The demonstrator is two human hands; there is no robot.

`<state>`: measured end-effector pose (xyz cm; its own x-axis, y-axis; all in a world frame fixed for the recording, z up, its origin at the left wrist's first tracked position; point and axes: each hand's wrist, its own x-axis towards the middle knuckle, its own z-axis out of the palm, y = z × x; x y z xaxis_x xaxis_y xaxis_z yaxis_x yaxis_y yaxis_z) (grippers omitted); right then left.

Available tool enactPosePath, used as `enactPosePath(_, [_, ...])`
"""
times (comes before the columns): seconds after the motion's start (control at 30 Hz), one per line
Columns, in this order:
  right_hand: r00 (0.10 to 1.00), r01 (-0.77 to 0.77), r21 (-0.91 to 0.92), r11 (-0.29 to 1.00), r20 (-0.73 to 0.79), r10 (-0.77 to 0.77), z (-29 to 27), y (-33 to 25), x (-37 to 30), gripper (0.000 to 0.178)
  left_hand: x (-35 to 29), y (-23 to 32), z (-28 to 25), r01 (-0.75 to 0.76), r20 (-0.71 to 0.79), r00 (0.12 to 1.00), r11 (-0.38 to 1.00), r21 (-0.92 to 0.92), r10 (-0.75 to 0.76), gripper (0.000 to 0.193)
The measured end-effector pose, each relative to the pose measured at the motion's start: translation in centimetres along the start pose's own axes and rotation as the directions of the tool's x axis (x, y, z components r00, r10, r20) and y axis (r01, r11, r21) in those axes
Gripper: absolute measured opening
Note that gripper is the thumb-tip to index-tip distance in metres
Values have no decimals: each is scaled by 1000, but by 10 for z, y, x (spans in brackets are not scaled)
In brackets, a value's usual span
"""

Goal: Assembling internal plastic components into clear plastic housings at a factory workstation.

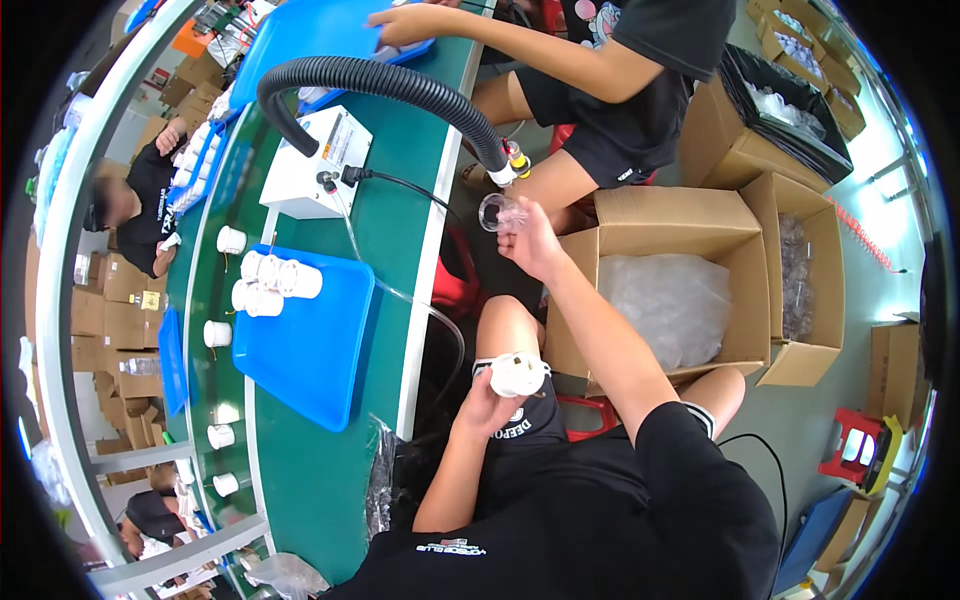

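My left hand [487, 408] is closed around a round white plastic part [517, 375] with openings in its top, held above my lap. Farther forward, my right hand [531, 243] pinches a clear round plastic cup [497, 212]. The cup sits just below the white nozzle [501, 177] of a black corrugated hose [375, 75]; whether they touch I cannot tell. That hose arches over a white box-shaped machine [318, 160] on the green bench [395, 235]. To the left, a blue tray [310, 360] carries several white cup-shaped parts [268, 284].
Right of my arm stand open cartons [665, 215], one lined with clear plastic film [665, 305]. White parts [217, 333] line a strip along the bench's far side. A co-worker's arm [530, 50] reaches over another blue tray [300, 40]. A red stool [850, 440] stands at right.
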<state>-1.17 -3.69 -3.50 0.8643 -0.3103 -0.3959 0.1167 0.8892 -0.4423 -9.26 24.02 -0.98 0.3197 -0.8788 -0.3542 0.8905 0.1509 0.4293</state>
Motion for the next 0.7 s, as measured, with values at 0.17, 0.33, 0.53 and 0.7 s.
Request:
enactPosePath(0.17, [990,138,306,942,-34,-134,6,-21,-1,41,-30,4,8,47,60,997,999,21,-48,73])
enactPosePath(0.33, [997,24,262,965,64,-42,1,-1,-19,42,-36,14,18,-40,15,999,998,51,40,67])
enactPosePath(0.53, [978,64,76,995,193,-78,25,-19,-36,22,-31,27,42,-104,-183,960,877,468,211,42])
enactPosePath(0.7, [955,295,-245,924,81,-284,-61,-12,-131,28,-20,40,61,-308,101,938,660,685,332,48])
